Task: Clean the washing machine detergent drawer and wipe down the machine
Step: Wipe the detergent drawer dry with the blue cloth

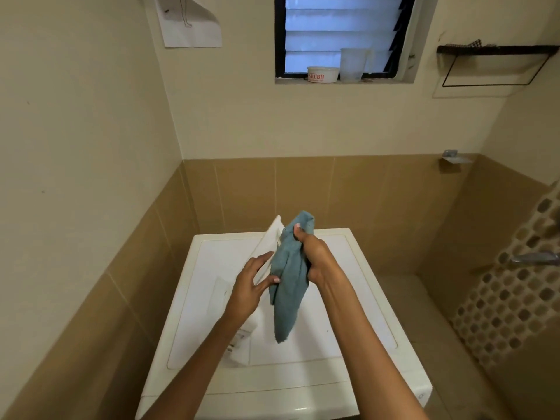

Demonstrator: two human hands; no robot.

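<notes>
Head view, left hand [247,287] holds drawer [269,237], right hand [315,253] grips cloth [288,286], seemingly inside

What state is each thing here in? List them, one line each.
detergent drawer: out of the washing machine, tilted, held by left hand
cloth: bunched, hanging, gripped by right hand
plastic cup: upright on windowsill
tub: upright beside cup
paper sheet: lower corner curling

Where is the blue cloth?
Centre of the head view: the blue cloth hangs from the right hand, beside the white drawer in the left hand, above the washing machine.
</notes>
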